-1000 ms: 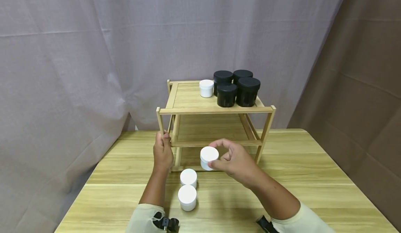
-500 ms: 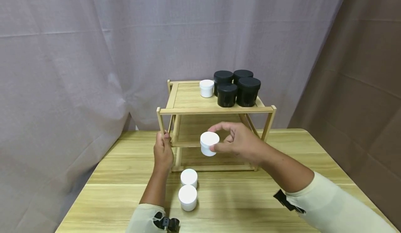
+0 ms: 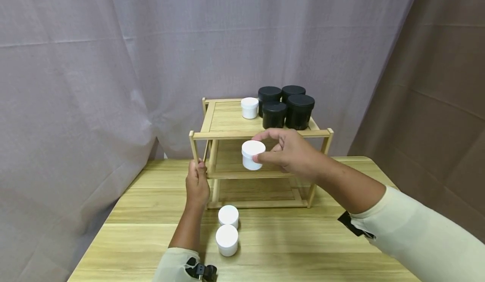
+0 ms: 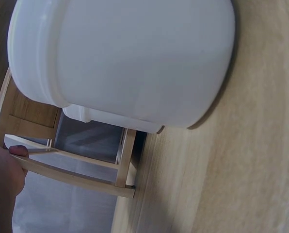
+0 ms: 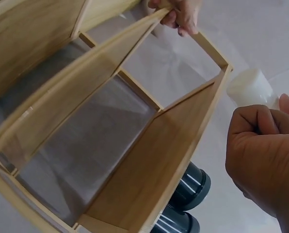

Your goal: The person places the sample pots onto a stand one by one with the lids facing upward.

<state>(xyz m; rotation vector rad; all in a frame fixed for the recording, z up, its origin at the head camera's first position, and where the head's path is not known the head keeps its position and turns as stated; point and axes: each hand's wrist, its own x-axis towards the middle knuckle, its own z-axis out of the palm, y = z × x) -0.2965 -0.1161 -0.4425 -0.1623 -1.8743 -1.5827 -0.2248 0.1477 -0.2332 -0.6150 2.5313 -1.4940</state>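
One white jar (image 3: 252, 155) is pinched in the right hand (image 3: 291, 153), held in the air before the rack's (image 3: 261, 134) middle shelf. Left hand (image 3: 197, 185) grips the front-left post (useful bracing); lifting clear of the top rail looks wise.

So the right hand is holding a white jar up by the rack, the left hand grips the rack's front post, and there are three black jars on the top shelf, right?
Not quite: the top shelf carries four black jars, not three, as the head view shows. The rest stands: the right hand holds a white jar up by the rack, and the left hand grips its front post.
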